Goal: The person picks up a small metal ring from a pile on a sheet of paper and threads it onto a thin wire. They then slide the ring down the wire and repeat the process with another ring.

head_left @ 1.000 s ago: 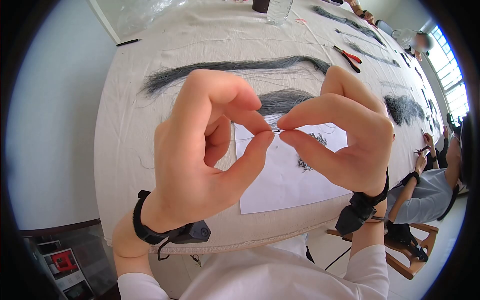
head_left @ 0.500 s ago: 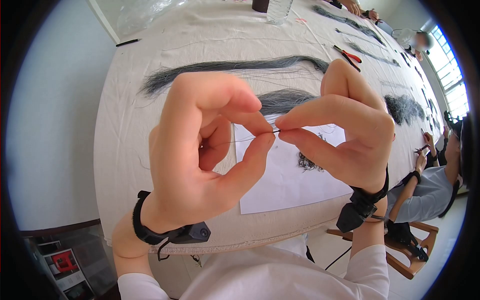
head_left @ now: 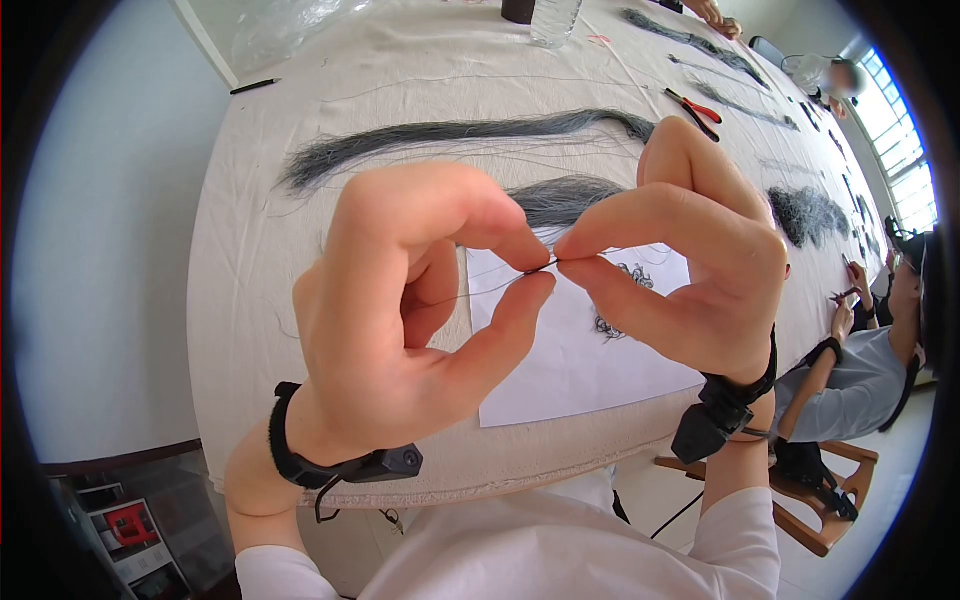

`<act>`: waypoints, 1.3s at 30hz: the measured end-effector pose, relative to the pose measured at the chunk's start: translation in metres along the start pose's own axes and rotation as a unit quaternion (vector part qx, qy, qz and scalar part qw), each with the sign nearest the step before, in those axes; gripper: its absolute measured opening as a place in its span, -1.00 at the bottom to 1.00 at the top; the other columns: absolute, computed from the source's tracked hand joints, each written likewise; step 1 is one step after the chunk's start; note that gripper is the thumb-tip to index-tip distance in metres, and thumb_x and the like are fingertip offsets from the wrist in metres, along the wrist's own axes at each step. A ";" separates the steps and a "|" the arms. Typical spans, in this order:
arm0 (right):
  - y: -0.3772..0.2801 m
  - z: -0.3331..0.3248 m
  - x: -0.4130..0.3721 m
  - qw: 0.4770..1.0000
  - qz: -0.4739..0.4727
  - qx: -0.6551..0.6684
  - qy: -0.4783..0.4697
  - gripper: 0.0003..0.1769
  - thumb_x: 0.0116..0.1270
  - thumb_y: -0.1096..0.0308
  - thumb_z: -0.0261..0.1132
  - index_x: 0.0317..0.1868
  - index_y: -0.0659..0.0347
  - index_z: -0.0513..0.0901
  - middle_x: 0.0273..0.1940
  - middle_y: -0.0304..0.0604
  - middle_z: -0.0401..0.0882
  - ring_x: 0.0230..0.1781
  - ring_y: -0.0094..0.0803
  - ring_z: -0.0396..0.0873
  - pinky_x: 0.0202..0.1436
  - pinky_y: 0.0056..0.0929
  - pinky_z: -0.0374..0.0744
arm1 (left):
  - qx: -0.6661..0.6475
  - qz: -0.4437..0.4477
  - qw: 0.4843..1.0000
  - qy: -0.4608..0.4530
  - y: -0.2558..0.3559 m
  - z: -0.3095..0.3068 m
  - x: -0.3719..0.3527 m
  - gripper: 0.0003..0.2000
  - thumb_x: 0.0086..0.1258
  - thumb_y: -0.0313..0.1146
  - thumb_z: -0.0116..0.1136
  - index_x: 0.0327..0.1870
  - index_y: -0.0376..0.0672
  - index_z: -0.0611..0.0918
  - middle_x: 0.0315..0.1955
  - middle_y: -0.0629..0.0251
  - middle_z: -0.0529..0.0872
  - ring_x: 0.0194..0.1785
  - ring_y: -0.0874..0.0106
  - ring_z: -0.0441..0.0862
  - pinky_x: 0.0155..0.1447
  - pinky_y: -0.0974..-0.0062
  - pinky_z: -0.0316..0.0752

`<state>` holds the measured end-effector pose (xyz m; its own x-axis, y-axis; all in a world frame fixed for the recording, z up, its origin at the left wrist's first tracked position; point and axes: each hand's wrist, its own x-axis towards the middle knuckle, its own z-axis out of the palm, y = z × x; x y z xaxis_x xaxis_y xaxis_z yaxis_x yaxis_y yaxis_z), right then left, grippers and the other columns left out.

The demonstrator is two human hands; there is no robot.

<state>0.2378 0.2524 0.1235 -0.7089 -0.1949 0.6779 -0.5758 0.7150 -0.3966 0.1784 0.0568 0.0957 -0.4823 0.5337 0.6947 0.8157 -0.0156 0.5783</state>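
Here's long cloth-covered table (head_left: 245, 350), pale, creased. White paper (head_left: 550, 385) flat near front edge. Beyond it, long grey bundle (head_left: 420, 132) stretched sideways; second bundle (head_left: 565, 200) at paper's back edge. Red-and-black-handled pliers (head_left: 706, 111) over right, tangled grey clump (head_left: 808, 217) farther along. Black pen (head_left: 255, 87) upper left; clear vessel (head_left: 556, 22), dark container (head_left: 518, 11) far side.

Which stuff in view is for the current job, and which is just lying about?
Likely the job:
- strand, pinched in the right hand
- paper below, with dark curls
- grey bundles, probably stock

Likely lying about:
- pen
- bottle
- plastic
- pliers, unheld; possibly a job tool
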 end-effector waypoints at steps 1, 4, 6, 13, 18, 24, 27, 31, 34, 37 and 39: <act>0.000 0.000 0.000 1.000 0.000 0.000 0.000 -0.67 -0.36 0.60 0.44 -0.43 0.17 0.75 -0.53 -0.35 0.22 -0.52 -0.49 0.20 -0.49 -0.53 0.13 | 0.000 0.000 1.000 0.000 0.001 0.000 0.000 -0.47 0.08 -0.74 0.29 0.02 -0.13 0.33 -0.30 0.21 0.70 -0.67 0.80 0.09 -0.58 0.85 0.00; -0.001 0.001 0.000 1.000 -0.006 -0.005 0.000 -0.67 -0.37 0.60 0.44 -0.44 0.17 0.74 -0.53 -0.35 0.21 -0.52 -0.49 0.20 -0.49 -0.53 0.13 | 0.001 -0.013 1.000 0.007 0.003 0.000 0.000 -0.49 0.09 -0.75 0.27 0.01 -0.12 0.33 -0.31 0.22 0.71 -0.66 0.80 0.10 -0.58 0.85 0.01; -0.001 0.001 0.001 1.000 -0.021 -0.013 -0.007 -0.67 -0.37 0.60 0.44 -0.44 0.18 0.74 -0.53 -0.35 0.19 -0.52 -0.49 0.20 -0.50 -0.53 0.13 | -0.004 -0.027 1.000 0.008 0.004 0.000 0.000 -0.50 0.10 -0.75 0.26 0.00 -0.13 0.33 -0.33 0.24 0.72 -0.66 0.81 0.11 -0.58 0.85 0.01; 0.002 0.003 0.002 0.999 -0.036 0.008 -0.009 -0.67 -0.37 0.59 0.44 -0.43 0.18 0.73 -0.52 -0.34 0.19 -0.53 -0.49 0.21 -0.51 -0.54 0.14 | 0.029 -0.008 1.000 -0.001 0.005 -0.002 -0.001 -0.50 0.09 -0.76 0.26 -0.01 -0.12 0.33 -0.33 0.25 0.72 -0.66 0.80 0.12 -0.57 0.84 0.02; 0.001 0.005 0.001 0.999 -0.049 -0.006 -0.005 -0.70 -0.35 0.59 0.40 -0.45 0.19 0.70 -0.51 -0.33 0.21 -0.54 -0.50 0.24 -0.53 -0.57 0.18 | -0.042 -0.066 0.997 -0.017 0.010 -0.003 0.003 -0.40 0.05 -0.74 0.28 0.09 -0.13 0.27 -0.31 0.21 0.70 -0.67 0.77 0.12 -0.58 0.82 0.02; 0.001 0.004 0.000 0.999 -0.049 -0.018 0.001 -0.70 -0.35 0.59 0.41 -0.45 0.19 0.70 -0.52 -0.32 0.23 -0.55 -0.52 0.28 -0.54 -0.59 0.21 | 0.011 -0.015 1.000 -0.003 0.006 -0.001 0.000 -0.35 0.04 -0.74 0.28 0.13 -0.13 0.22 -0.36 0.22 0.71 -0.69 0.76 0.14 -0.59 0.80 0.01; -0.001 0.004 0.001 0.999 -0.044 -0.016 -0.004 -0.70 -0.35 0.59 0.41 -0.45 0.20 0.71 -0.52 -0.32 0.23 -0.55 -0.53 0.28 -0.55 -0.60 0.21 | 0.022 0.005 1.000 -0.019 0.005 -0.004 0.003 -0.36 0.04 -0.75 0.27 0.12 -0.13 0.23 -0.38 0.23 0.72 -0.70 0.75 0.14 -0.60 0.80 0.01; 0.000 0.006 0.000 0.999 -0.045 -0.013 0.001 -0.69 -0.36 0.60 0.43 -0.44 0.21 0.71 -0.52 -0.32 0.25 -0.55 -0.53 0.28 -0.55 -0.60 0.21 | 0.040 0.002 0.999 -0.017 0.007 -0.004 0.002 -0.36 0.04 -0.76 0.26 0.12 -0.13 0.23 -0.38 0.24 0.71 -0.70 0.75 0.14 -0.59 0.79 0.03; 0.000 0.006 0.000 0.999 -0.042 -0.007 0.002 -0.69 -0.35 0.60 0.44 -0.43 0.20 0.72 -0.53 -0.32 0.27 -0.55 -0.53 0.27 -0.55 -0.59 0.20 | 0.038 0.012 0.999 -0.021 0.006 -0.006 0.002 -0.37 0.05 -0.76 0.25 0.12 -0.13 0.23 -0.39 0.25 0.70 -0.69 0.74 0.16 -0.58 0.80 0.04; 0.000 0.002 0.001 0.998 -0.052 -0.030 -0.017 -0.66 -0.35 0.60 0.45 -0.41 0.20 0.74 -0.53 -0.31 0.30 -0.55 -0.52 0.26 -0.54 -0.58 0.18 | 0.036 0.004 0.999 -0.030 0.006 -0.008 0.002 -0.38 0.06 -0.76 0.24 0.11 -0.13 0.22 -0.40 0.25 0.69 -0.67 0.74 0.18 -0.56 0.81 0.06; 0.000 0.002 0.003 0.998 -0.055 0.004 -0.011 -0.67 -0.31 0.58 0.44 -0.37 0.23 0.73 -0.52 -0.30 0.37 -0.55 -0.50 0.27 -0.53 -0.56 0.17 | 0.002 -0.015 1.000 -0.027 0.007 -0.008 0.002 -0.40 0.08 -0.77 0.22 0.10 -0.13 0.22 -0.39 0.25 0.67 -0.66 0.74 0.19 -0.54 0.82 0.07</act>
<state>0.2348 0.2508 0.1240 -0.6497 -0.2879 0.7036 -0.6544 0.6829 -0.3248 0.1803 0.0508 0.1051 -0.4884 0.5783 0.6535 0.8027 0.0039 0.5964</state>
